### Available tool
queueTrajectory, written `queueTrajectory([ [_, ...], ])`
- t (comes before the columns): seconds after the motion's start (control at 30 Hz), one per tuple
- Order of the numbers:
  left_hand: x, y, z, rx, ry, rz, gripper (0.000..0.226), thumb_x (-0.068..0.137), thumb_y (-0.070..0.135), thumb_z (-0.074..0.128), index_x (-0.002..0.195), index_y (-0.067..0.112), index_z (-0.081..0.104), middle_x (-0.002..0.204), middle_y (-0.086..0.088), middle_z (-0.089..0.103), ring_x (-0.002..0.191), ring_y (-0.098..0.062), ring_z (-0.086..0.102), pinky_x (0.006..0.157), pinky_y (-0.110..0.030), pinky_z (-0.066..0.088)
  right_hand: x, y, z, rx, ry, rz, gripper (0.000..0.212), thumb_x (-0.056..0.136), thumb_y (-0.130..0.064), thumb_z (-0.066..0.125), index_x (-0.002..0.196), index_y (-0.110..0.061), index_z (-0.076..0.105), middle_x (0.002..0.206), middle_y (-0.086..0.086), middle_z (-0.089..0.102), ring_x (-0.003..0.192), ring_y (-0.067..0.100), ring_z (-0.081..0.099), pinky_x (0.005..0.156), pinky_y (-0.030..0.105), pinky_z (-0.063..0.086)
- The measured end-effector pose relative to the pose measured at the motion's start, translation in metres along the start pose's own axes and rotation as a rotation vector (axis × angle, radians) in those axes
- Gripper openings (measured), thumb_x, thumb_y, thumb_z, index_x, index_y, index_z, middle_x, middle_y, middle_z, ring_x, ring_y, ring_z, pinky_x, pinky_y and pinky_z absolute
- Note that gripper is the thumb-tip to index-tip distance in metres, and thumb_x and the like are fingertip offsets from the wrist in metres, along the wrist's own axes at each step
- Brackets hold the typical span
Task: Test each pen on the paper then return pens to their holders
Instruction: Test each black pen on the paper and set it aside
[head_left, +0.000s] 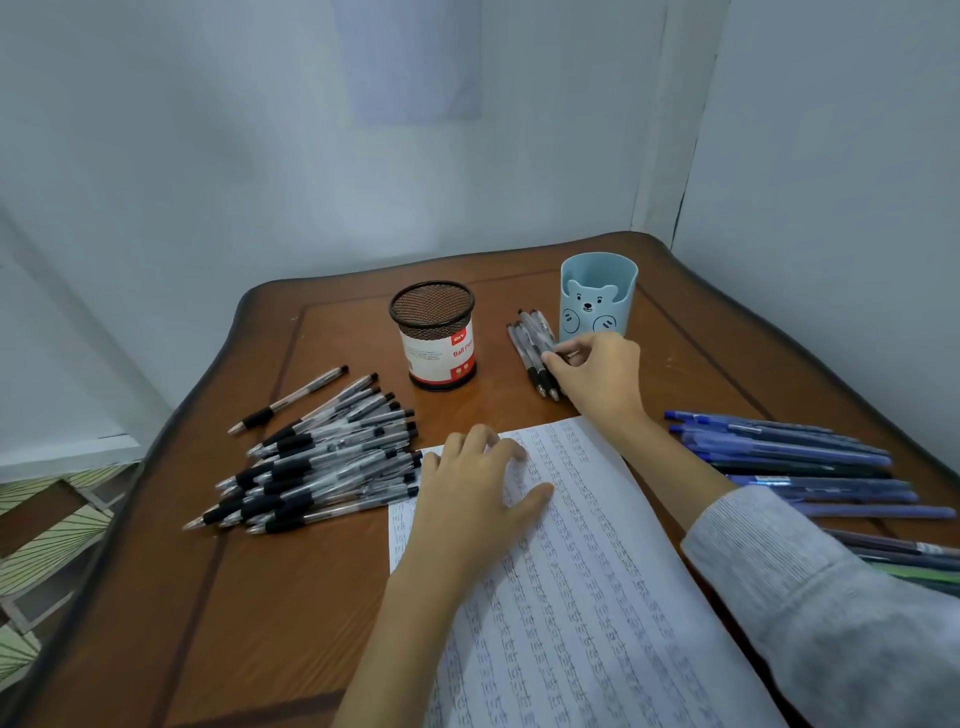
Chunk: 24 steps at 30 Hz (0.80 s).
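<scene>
A white paper (587, 597) covered in rows of small test marks lies in front of me. My left hand (478, 493) rests flat on its upper left part, fingers spread. My right hand (597, 374) reaches to a small bunch of black-grip pens (530, 343) lying beside the blue bear holder (597, 301), and its fingertips pinch them. A black mesh holder (436, 338) with a white and red label stands left of that bunch. Both holders look empty.
A large pile of clear pens with black grips (322, 462) lies left of the paper. Several blue pens (795, 462) lie at the right edge of the brown wooden table (249, 597). Walls close the back and right sides.
</scene>
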<state>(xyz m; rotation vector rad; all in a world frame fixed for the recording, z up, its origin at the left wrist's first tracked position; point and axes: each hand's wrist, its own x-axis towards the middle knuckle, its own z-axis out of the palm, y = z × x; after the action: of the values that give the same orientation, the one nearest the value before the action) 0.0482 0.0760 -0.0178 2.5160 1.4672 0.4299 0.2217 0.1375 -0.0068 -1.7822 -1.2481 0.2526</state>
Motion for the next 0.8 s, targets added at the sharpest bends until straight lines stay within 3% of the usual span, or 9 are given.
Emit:
queueTrajectory([
  [0.1,0.001,-0.001,0.000,0.003,-0.004,0.000,0.046,0.091,0.060,0.046,0.129,0.035,0.049,0.130,0.015,0.040,0.120,-0.007,0.033,0.095,-0.026,0.024,0.007,-0.003,0.007,-0.046,0.026,-0.004,0.023,0.090,-0.024,0.067,0.107,-0.009,0.071,0.074,-0.002,0.064,0.054,0.002,0.049,0.053,0.007,0.039],
  [0.23,0.001,-0.002,0.000,0.019,0.008,0.006,0.044,0.092,0.058,0.044,0.129,0.035,0.048,0.129,0.015,0.040,0.118,-0.007,0.034,0.093,-0.027,0.026,0.014,-0.003,0.014,-0.120,0.003,-0.018,0.035,0.087,-0.030,0.068,0.115,-0.009,0.067,0.100,0.009,0.070,0.082,0.012,0.062,0.072,0.028,0.052],
  [0.33,0.001,-0.003,0.002,0.023,0.022,0.012,0.042,0.093,0.056,0.044,0.129,0.034,0.049,0.129,0.014,0.041,0.118,-0.008,0.035,0.094,-0.028,0.027,0.012,-0.002,0.016,-0.125,-0.013,-0.036,0.043,0.084,-0.037,0.071,0.119,-0.012,0.065,0.101,0.010,0.066,0.082,0.016,0.065,0.074,0.032,0.055],
  [0.53,0.000,-0.003,0.003,0.027,0.049,0.031,0.038,0.095,0.051,0.044,0.125,0.031,0.052,0.126,0.012,0.044,0.117,-0.009,0.037,0.094,-0.028,0.029,-0.013,-0.006,-0.003,-0.098,-0.029,-0.016,0.021,0.087,-0.022,0.066,0.107,-0.018,0.068,0.087,0.000,0.066,0.086,0.015,0.063,0.079,0.037,0.054],
  [0.67,-0.002,-0.004,0.005,0.014,0.091,0.044,0.030,0.097,0.042,0.046,0.118,0.026,0.058,0.120,0.011,0.051,0.111,-0.009,0.042,0.088,-0.023,0.030,-0.040,-0.007,-0.017,-0.070,-0.130,0.023,0.017,0.086,-0.011,0.060,0.093,-0.024,0.069,0.070,-0.012,0.058,0.077,0.008,0.059,0.074,0.030,0.050],
  [0.8,-0.012,-0.006,0.003,-0.014,0.120,0.055,0.027,0.096,0.036,0.049,0.116,0.022,0.062,0.115,0.009,0.054,0.107,-0.009,0.046,0.083,-0.021,0.031,-0.064,-0.008,-0.023,-0.100,-0.258,0.050,0.017,0.086,-0.010,0.059,0.086,-0.025,0.068,0.072,-0.011,0.059,0.073,0.005,0.057,0.068,0.027,0.048],
])
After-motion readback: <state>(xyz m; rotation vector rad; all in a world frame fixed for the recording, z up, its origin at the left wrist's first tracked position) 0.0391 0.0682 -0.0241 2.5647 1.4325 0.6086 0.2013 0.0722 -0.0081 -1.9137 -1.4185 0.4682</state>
